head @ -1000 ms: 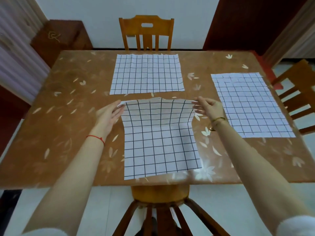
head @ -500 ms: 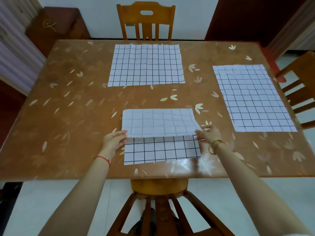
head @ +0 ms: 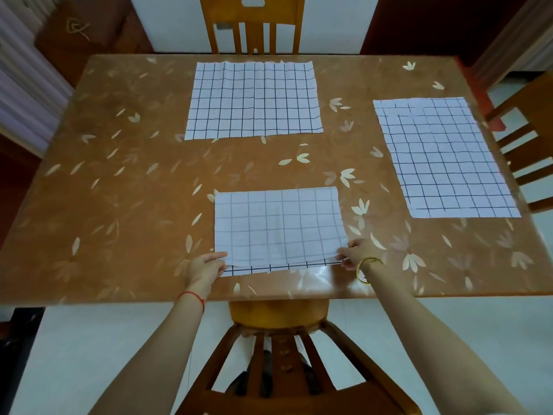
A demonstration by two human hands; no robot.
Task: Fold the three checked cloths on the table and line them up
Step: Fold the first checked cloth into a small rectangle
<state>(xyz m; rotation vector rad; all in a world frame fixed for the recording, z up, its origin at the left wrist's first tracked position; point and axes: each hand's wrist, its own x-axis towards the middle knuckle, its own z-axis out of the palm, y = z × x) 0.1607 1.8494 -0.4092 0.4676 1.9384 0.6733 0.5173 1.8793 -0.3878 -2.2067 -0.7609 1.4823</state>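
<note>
1. White checked fabric, folded double: the near cloth (head: 278, 226) lies at 6 o'clock on the table (head: 119, 175), straight in front of you and close to the table's near edge.
2. Its long axis runs 9 to 3. The fold line is on the 12 o'clock side and the free edges face you at 6.
3. The top layer shows the paler reverse of the grid. It stops short of the bottom layer, so a thin strip of dark grid shows along the 6 o'clock edge. I'd say the edges are not yet matched.
4. Your left hand (head: 205, 266) pinches the top layer's corner at the 9 o'clock end. Your right hand (head: 357, 254) pinches the corner at the 3 o'clock end.
5. Neither hand is nearer, as each sits on its own corner with the cloth between them.
6. My call on the next move: draw both corners toward 6 until the strip is covered. The cloth is thin and limp, so pull evenly or the edge will skew.
7. The far cloth (head: 254, 100) lies flat and unfolded at 12 o'clock. The right cloth (head: 443, 157) lies flat at 3 o'clock, nearer your right hand. Both are well apart from the near cloth.
8. There are no brands, labels or readable writing anywhere. The pale tangle (head: 76, 26) on the dark cabinet at 10 o'clock looks like cord, not lettering.
</note>
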